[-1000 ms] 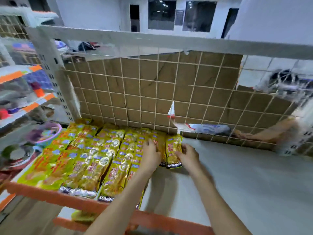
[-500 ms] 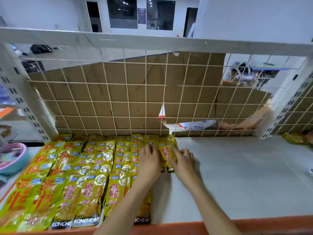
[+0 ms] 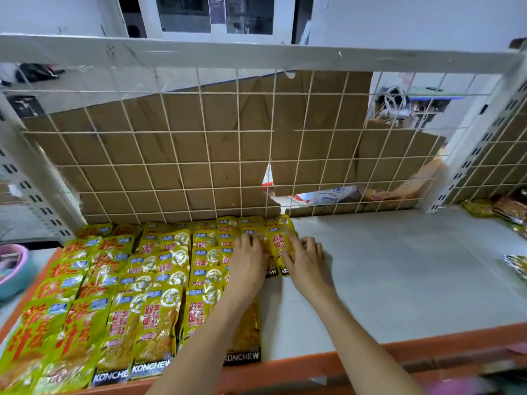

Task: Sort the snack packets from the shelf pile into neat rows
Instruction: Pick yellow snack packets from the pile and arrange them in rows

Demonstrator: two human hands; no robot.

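Yellow snack packets (image 3: pixel 159 283) lie in overlapping rows across the left half of the grey shelf board (image 3: pixel 399 275). My left hand (image 3: pixel 247 263) lies flat, fingers spread, on the packets of the rightmost full row. My right hand (image 3: pixel 305 263) touches the right edge of the last packet (image 3: pixel 281 240), a yellow one with red characters at the end of the rows near the wire grid. Its fingers are fairly straight and press the packet against its neighbours. A few loose packets (image 3: pixel 496 208) lie at the far right of the shelf.
A white wire grid (image 3: pixel 239 143) backed by brown cardboard closes the shelf's rear. An orange rail (image 3: pixel 370 357) runs along the front edge. White perforated uprights (image 3: pixel 479 146) stand at both sides. A pink and teal bowl (image 3: pixel 11 269) sits at the left.
The view has shifted rightward and closer. Both hands stay on the end of the packet rows, the right hand having slid a little further along the last packet's edge.
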